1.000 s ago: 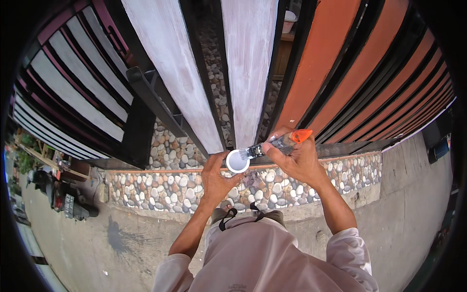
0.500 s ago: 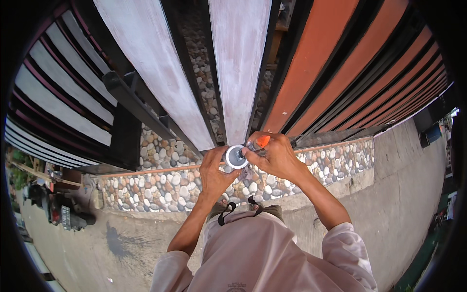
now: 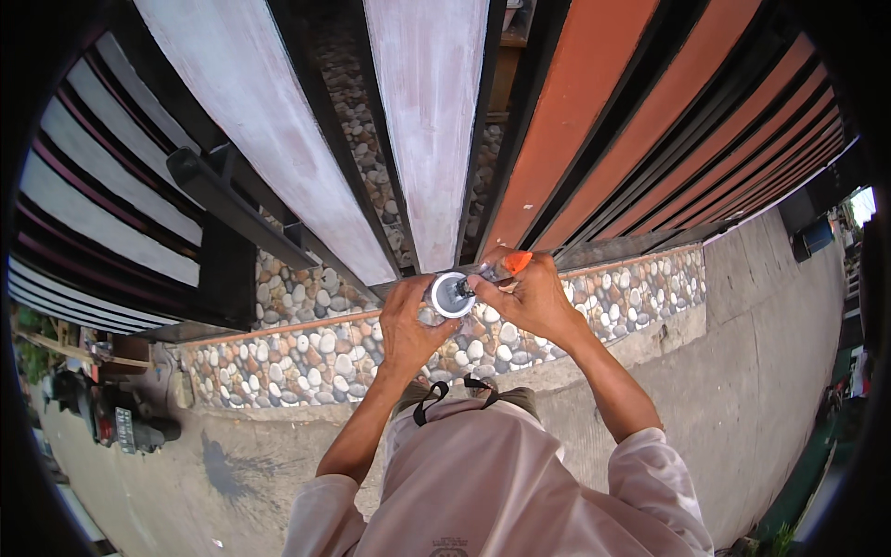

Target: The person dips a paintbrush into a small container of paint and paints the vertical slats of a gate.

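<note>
My left hand (image 3: 406,320) is closed around the side of a small round white-rimmed cup (image 3: 436,297) with pale grey-white contents. Over the cup, my right hand (image 3: 531,299) grips a paintbrush (image 3: 518,263) by its orange handle. The brush's dark bristle end reaches inside the cup, close to its right wall; the fingers hide part of the shaft. Just beyond both hands stands a slatted fence, with a streaky white slat (image 3: 426,121) straight ahead and an orange slat (image 3: 575,111) to its right.
Black bars (image 3: 371,176) separate the slats, and a black metal piece (image 3: 232,200) juts out at the left. A pebble-covered ledge (image 3: 316,367) runs below the fence. A parked motorcycle (image 3: 116,408) stands at the far left on concrete pavement (image 3: 640,464).
The fence has shifted leftward in view. The paintbrush's orange handle has moved slightly right and up, and its bristle end is still in the cup. Both hands keep their grips.
</note>
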Demonstrator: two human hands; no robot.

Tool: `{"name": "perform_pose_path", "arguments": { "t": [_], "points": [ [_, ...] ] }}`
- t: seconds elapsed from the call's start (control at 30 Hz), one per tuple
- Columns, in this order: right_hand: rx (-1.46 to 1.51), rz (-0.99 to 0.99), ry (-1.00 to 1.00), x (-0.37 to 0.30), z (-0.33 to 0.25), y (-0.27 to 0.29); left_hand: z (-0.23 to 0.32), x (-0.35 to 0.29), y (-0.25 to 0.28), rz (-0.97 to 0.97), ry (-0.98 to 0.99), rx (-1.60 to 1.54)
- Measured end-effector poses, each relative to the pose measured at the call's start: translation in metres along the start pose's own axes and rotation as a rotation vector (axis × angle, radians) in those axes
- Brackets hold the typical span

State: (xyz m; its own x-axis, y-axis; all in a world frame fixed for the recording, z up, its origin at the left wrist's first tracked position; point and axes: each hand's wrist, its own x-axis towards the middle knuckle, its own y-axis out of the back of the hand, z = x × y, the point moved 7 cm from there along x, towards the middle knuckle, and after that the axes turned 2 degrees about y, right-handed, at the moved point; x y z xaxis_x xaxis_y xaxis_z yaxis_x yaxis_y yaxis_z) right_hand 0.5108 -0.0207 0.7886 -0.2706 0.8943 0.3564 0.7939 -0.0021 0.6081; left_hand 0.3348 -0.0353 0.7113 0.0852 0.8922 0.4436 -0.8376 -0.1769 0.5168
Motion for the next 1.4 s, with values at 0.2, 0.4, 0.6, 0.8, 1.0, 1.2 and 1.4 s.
{"name": "perform_pose_path", "arguments": {
  "t": [0.2,0.4,0.6,0.8,1.0,1.2,1.4],
  "points": [
    [0.429,0.215,-0.252,-0.018,0.041,0.010,-0.003,0.008,-0.008,-0.030,0.047,-0.068],
    [0.926,0.487,-0.505,-0.049,0.082,0.009,-0.001,0.025,-0.017,-0.101,0.091,-0.165],
    [0.996,0.681,-0.390,-0.044,0.084,0.055,0.015,0.043,-0.034,-0.151,0.054,-0.175],
    [0.638,0.708,0.109,0.014,0.036,0.177,0.025,0.035,-0.054,-0.075,0.111,-0.168],
    [0.140,0.514,0.355,0.080,-0.006,0.233,0.028,0.013,-0.071,0.017,0.147,-0.133],
    [-0.444,0.534,0.748,0.090,-0.034,0.240,0.033,-0.005,-0.074,0.089,0.214,-0.176],
    [-0.742,0.340,0.825,0.063,-0.012,0.185,0.026,-0.005,-0.067,0.036,0.288,-0.163]
  ]
}}
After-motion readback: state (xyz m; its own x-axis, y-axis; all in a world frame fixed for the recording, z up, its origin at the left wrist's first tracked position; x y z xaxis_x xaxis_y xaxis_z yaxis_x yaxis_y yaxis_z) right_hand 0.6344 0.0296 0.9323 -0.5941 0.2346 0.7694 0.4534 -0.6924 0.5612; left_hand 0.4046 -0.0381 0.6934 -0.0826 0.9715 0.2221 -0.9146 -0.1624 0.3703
